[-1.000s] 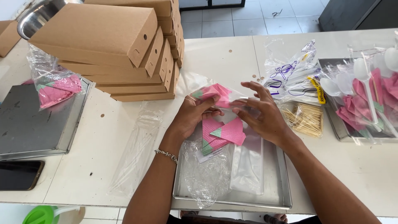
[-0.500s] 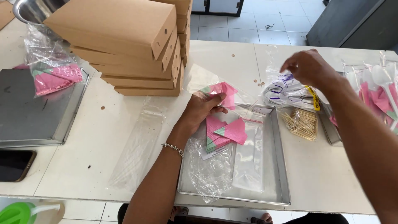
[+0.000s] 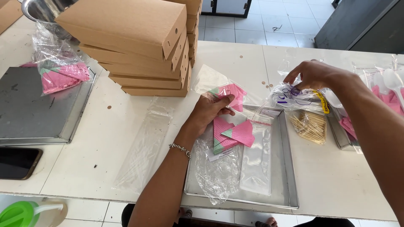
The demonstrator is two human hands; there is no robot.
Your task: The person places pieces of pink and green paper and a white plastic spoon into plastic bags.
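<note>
Head view of a white worktable point(image 3: 126, 138), described left to right with the central metal tray point(image 3: 290, 185) as landmark. Far left of the tray, at the table edge: a dark phone point(image 3: 17, 162); below it, off the table, a green lidded container point(image 3: 19, 214). Left of the tray, further back: a second grey tray point(image 3: 33, 109) bearing a clear bag of pink napkins point(image 3: 63, 75). Between that and the central tray: a stack of brown cardboard boxes point(image 3: 139, 46) behind, and a long empty plastic sleeve point(image 3: 143, 147) lying flat in front. At the central tray's upper left corner: the left hand point(image 3: 208, 111), wearing a wrist chain, its fingers pinched on a clear pouch with a folded pink napkin point(image 3: 229, 90) inside, held just above the tray rim. Inside the tray, just below that hand: folded pink and green napkins point(image 3: 233, 136) on crumpled clear film point(image 3: 216, 172), with a flat clear pouch point(image 3: 256, 164) beside them. Just right of the tray: a bundle of wooden toothpicks point(image 3: 311, 126) in plastic. Above the bundle: the right hand point(image 3: 313, 73), fingertips curled down onto a bag of white plastic cutlery point(image 3: 294, 98); whether they grip it cannot be told. Far right of the tray: more bagged pink napkins and white spoons point(image 3: 389, 86)
</note>
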